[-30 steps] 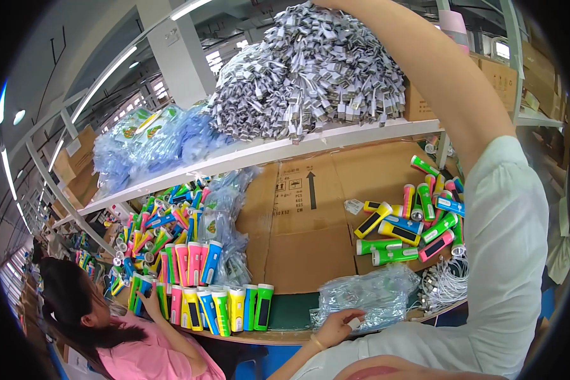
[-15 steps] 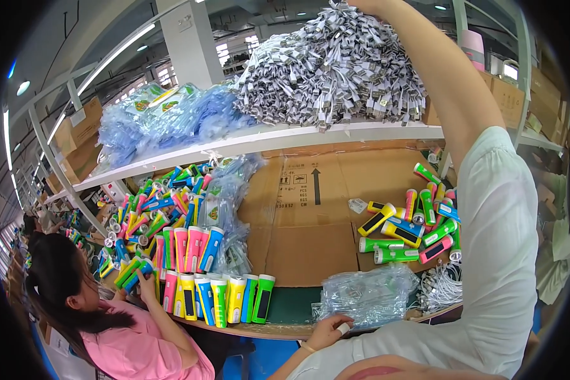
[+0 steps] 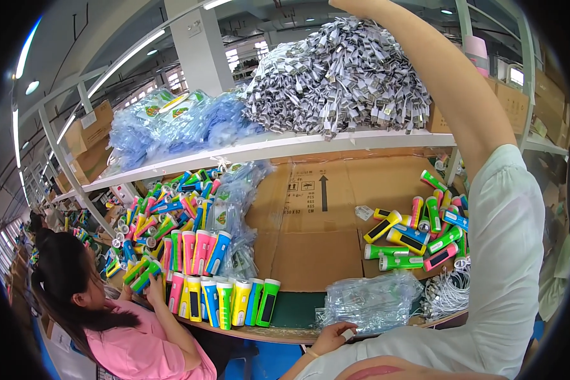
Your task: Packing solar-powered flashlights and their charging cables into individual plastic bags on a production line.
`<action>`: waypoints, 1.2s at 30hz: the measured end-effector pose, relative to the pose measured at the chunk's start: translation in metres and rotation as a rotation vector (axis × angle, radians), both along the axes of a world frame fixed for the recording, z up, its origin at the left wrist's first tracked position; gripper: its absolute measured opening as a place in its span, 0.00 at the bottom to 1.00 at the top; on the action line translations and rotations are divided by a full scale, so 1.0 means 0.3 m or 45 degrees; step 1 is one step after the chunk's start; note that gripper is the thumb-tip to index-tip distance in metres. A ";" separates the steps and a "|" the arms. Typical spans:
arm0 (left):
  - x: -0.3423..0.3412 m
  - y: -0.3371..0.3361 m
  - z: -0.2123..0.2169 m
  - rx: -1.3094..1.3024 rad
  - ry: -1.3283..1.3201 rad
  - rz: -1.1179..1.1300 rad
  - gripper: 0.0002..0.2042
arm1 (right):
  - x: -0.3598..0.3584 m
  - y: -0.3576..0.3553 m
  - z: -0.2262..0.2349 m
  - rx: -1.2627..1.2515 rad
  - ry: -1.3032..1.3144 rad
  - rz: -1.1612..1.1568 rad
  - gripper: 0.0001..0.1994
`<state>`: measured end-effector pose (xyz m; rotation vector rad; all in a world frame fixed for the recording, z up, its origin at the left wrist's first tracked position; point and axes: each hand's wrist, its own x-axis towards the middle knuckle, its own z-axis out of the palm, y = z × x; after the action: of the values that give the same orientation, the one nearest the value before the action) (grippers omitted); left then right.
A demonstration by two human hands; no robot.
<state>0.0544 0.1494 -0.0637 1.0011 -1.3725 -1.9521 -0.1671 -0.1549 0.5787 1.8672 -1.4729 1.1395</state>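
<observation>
My left hand [image 3: 330, 338] rests at the table's near edge, beside a stack of clear plastic bags [image 3: 373, 301]. Its fingers reach loosely to the right, a white wrap shows on one of them, and I see nothing held. My right arm [image 3: 449, 76] is raised high over a big heap of white cables with USB plugs [image 3: 342, 82] on the shelf. Only the base of my right hand [image 3: 354, 6] shows above the heap; the upper edge cuts off its fingers. Colourful flashlights [image 3: 418, 231] lie piled under that arm.
At left, a co-worker in pink [image 3: 152, 335] holds green flashlights [image 3: 147, 273]. Standing flashlights [image 3: 225, 304] line the near edge, with a flashlight pile behind. Bluish plastic bags [image 3: 177, 126] fill the shelf [image 3: 234, 152]. Flattened cardboard [image 3: 310, 253] covers the table; white cables [image 3: 448, 291] lie right.
The view has shifted slightly, so the scene sits lower and further right. My right hand has moved left and further out past the upper edge. My left hand stays beside the bags.
</observation>
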 end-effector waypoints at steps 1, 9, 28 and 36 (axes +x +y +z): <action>0.002 -0.004 0.001 -0.009 -0.003 -0.009 0.13 | 0.014 -0.049 0.059 0.287 0.135 -0.194 0.21; 0.022 0.009 -0.063 0.062 0.061 0.068 0.13 | 0.224 -0.026 0.070 1.101 0.116 -0.535 0.32; 0.027 0.016 -0.045 0.064 0.097 0.068 0.13 | 0.154 -0.096 -0.136 -0.292 0.395 0.189 0.26; 0.021 0.041 -0.066 -0.076 0.120 0.103 0.13 | 0.326 0.056 -0.134 0.408 0.213 -0.406 0.29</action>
<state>0.0606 0.1616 -0.0835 0.9106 -1.3104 -1.8642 -0.0693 -0.1382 0.5386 1.7879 -1.8543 0.6128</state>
